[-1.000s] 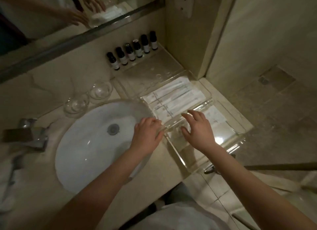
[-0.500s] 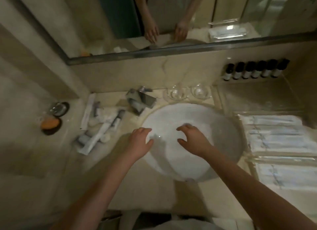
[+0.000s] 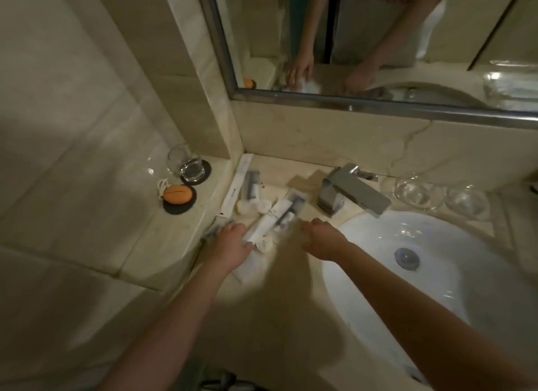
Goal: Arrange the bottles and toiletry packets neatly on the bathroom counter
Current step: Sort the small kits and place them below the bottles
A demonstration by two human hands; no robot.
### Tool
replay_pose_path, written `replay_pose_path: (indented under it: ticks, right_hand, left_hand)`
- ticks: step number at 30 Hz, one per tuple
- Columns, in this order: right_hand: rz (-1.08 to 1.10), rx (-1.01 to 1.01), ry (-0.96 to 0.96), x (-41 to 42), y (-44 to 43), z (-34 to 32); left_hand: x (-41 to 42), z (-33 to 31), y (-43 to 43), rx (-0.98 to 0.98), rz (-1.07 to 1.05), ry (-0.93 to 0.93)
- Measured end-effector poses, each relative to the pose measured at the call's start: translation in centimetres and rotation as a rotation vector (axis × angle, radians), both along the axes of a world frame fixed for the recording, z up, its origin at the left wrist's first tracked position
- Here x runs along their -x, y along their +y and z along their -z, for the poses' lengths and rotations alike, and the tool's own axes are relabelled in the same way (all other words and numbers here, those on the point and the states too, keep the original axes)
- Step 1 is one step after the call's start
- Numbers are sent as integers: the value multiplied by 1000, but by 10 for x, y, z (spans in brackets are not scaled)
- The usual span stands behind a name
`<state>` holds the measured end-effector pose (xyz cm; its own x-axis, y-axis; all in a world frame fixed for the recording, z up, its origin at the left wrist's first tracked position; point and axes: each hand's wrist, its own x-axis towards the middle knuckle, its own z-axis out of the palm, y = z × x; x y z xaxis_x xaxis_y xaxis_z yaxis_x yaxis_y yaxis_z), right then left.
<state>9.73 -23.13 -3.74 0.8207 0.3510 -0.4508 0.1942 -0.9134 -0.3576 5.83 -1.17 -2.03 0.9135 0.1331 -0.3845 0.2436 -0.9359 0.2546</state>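
A loose pile of toiletry packets lies on the marble counter (image 3: 279,318), left of the sink. A long white packet (image 3: 236,186) lies along the wall, with a dark-windowed packet (image 3: 252,184) beside it. Another white packet (image 3: 273,218) lies slanted in the middle, with small white wrapped pieces (image 3: 243,207) around it. My left hand (image 3: 233,245) lies palm down over the near left packets, fingertips on a dark one. My right hand (image 3: 323,239) hovers just right of the pile, fingers loosely curled, holding nothing. No bottles are in view.
A chrome faucet (image 3: 349,192) stands behind the white sink (image 3: 436,288). Two clear glass cups (image 3: 413,192) sit right of it. On a raised ledge at left stand a drinking glass (image 3: 185,163) and an orange object (image 3: 178,194) on dark coasters. A mirror (image 3: 378,41) hangs above.
My view and both hands have swung left, from the clear tray of sorted packets, across the sink, to the loose pile. My left hand now rests on the packets.
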Motion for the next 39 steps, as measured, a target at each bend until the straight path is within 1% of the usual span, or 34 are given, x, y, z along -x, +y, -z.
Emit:
replay_pose_path:
  ticks: [5, 7, 10, 13, 16, 19, 21, 25, 27, 33, 37, 39]
  right_hand:
    - [83, 10, -72, -42, 37, 11]
    - [34, 43, -63, -60, 42, 12]
    - [-93, 101, 13, -83, 45, 10]
    - [-176, 181, 21, -94, 49, 13]
    - [-192, 203, -61, -96, 50, 18]
    - [-209, 253, -154, -92, 47, 20]
    - [-180, 245, -162, -87, 46, 24]
    - [-136, 119, -55, -71, 42, 26]
    - [-89, 43, -57, -60, 37, 18]
    - [254, -329, -98, -15, 10, -12]
    - [457, -554, -81, 22, -17, -35]
    - [559, -621, -72, 40, -33, -46]
  left_hand:
    - [-29, 14, 11, 37, 61, 49]
    - [-36, 17, 7, 71, 72, 63]
    - [-42, 26, 1, 67, 86, 81]
    - [-46, 32, -1, 114, 26, 82]
    - [-47, 33, 4, 194, -87, 32]
    - [-44, 32, 11, 234, -130, -15]
    - [-44, 30, 14, 265, -164, -21]
    - [-39, 20, 12, 330, -235, -53]
    - [-34, 15, 10, 349, -228, -76]
    - [-14, -8, -11, 444, -223, -188]
    - [4, -24, -41, 602, -213, -231]
    - [11, -29, -60, 631, -170, -235]
